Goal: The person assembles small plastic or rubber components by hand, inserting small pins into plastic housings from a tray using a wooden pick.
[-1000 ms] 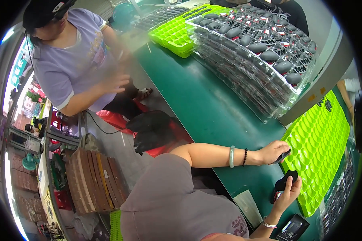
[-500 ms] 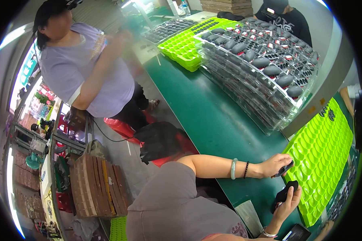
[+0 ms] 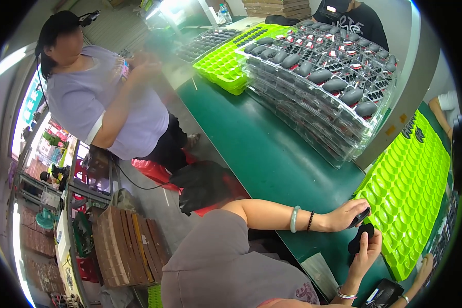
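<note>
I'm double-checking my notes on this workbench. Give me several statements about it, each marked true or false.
1. The left hand holds a dark, smooth piece. True.
2. The right hand is open and empty. False: it holds a black, curved piece.
3. A pale green, ring-shaped bangle circles the left forearm. True.
4. Grey, oval pieces sit atop the stacked clear plastic trays. True.
5. These trays stand on a red tabletop. False: the tabletop is dark green.
</note>
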The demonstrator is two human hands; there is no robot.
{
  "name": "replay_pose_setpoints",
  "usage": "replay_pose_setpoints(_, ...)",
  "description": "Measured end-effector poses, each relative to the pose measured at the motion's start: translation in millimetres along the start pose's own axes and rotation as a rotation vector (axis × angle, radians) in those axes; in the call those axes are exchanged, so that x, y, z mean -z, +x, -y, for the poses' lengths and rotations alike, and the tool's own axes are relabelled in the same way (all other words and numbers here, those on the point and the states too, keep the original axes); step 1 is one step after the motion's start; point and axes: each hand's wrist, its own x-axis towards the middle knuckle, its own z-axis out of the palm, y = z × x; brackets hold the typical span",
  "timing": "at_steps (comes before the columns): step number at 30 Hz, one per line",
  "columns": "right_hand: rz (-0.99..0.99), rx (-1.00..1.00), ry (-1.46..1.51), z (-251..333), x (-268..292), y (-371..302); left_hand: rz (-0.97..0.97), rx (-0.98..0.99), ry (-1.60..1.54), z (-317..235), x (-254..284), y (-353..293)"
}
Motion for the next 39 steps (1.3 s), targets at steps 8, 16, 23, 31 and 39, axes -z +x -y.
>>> replay_pose_setpoints(8, -0.003, -0.065, 0.115, 1, 0, -5, 0.005, 0.042, -0.017, -1, 0, -5)
replay_pose_setpoints(16, -0.076, -0.163, 0.111, 34, 14, -14, -0.077, 0.180, 0.027, -21, -26, -6)
replay_pose_setpoints(23, -0.104, -0.129, 0.155, 50, 47, -28, -0.042, 0.215, 0.002, -39, -69, -11)
replay_pose_setpoints(31, -0.079, -0.196, 0.214, 37, 28, -22, 0.010, 0.190, 0.126, -33, -43, -16)
replay_pose_setpoints(39, -0.128, -0.059, 0.002, 9, -1, -9, -0.052, 0.062, 0.266, -23, -19, -18)
